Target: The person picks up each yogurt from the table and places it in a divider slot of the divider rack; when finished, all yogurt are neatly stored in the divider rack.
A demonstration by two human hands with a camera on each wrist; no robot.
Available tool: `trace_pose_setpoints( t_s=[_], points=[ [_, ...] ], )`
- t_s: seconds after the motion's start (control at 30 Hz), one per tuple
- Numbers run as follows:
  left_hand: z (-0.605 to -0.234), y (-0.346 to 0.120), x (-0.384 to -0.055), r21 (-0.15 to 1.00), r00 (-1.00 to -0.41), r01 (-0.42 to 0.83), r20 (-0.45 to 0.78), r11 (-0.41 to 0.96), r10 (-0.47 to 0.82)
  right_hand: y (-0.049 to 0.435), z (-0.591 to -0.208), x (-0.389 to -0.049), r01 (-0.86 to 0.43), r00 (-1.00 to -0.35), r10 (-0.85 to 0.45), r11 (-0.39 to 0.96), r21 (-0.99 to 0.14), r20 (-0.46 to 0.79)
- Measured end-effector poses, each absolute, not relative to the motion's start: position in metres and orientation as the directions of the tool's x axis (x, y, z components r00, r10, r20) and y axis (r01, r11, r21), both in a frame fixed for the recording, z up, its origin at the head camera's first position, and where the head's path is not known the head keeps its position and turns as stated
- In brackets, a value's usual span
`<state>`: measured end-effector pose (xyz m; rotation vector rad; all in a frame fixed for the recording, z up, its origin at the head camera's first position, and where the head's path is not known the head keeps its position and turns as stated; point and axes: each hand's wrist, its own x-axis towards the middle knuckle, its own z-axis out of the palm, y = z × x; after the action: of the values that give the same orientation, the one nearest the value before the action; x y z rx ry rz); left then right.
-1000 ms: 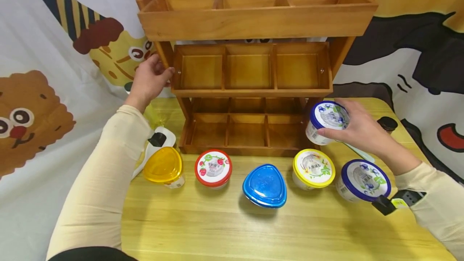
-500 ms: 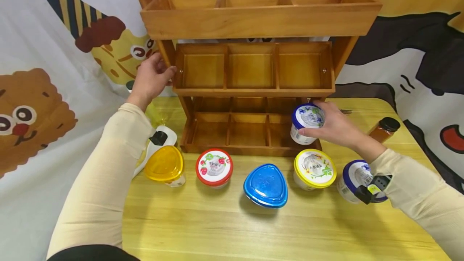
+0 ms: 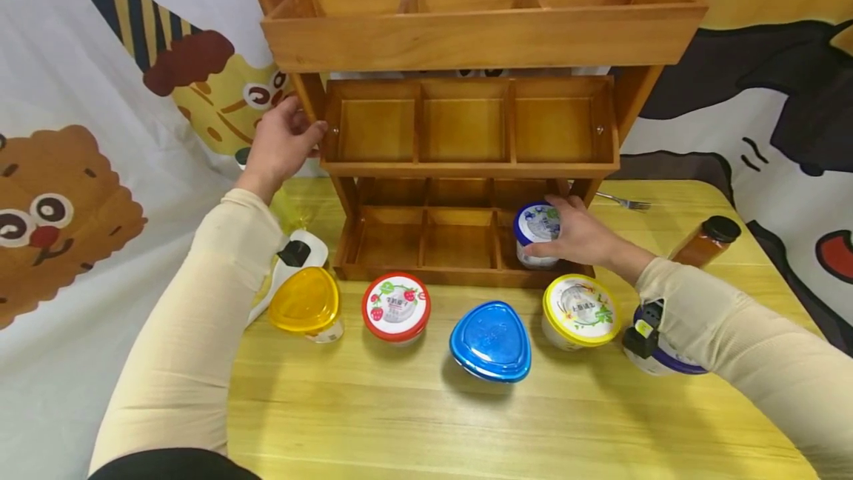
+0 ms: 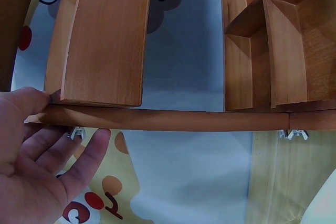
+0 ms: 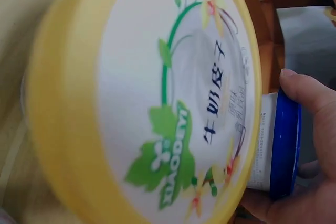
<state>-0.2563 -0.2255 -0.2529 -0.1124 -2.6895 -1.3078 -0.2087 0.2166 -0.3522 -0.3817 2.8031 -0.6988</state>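
My right hand [image 3: 581,234] grips a white tub with a blue lid [image 3: 533,222], its thumb and fingers on opposite sides of the lid's rim. The tub is at the right compartment of the bottom tier of a wooden three-tier rack [image 3: 480,43]. In the right wrist view the blue lid [image 5: 286,145] shows beyond a large yellow-lidded tub [image 5: 142,98]. On the rack's left, my left hand [image 3: 283,141] holds the side post [image 4: 173,119] beside the middle tier, thumb on one side and fingers on the other, near a wing nut [image 4: 77,132].
Along the rack's front stand an orange-lidded cup [image 3: 305,304], a red-lidded tub [image 3: 396,307], a blue triangular-lidded cup [image 3: 492,341] and a yellow-lidded tub [image 3: 581,311]. Another blue-lidded tub [image 3: 656,363] is partly under the right sleeve. A jar [image 3: 708,239] and fork [image 3: 626,202] lie right.
My right hand has carried the blue-lidded tub leftward from beside the rack to its bottom right compartment. The left hand keeps its hold on the post.
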Motion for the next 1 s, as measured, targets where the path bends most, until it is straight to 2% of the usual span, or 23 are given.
trace_pose_setpoints(
  t_s=[0.47,1.0],
  points=[
    [-0.254,-0.226,-0.257,0.773,-0.983,0.147,0.183,0.617,0.005,0.207,-0.357,-0.229,-0.234,-0.917,-0.352,0.858,-0.457,-0.19],
    [-0.251,-0.224,-0.253,0.768,-0.983,0.147,0.183,0.624,0.007,0.208,-0.356,-0.225,-0.231,-0.914,-0.356,0.849,-0.475,-0.193]
  ],
)
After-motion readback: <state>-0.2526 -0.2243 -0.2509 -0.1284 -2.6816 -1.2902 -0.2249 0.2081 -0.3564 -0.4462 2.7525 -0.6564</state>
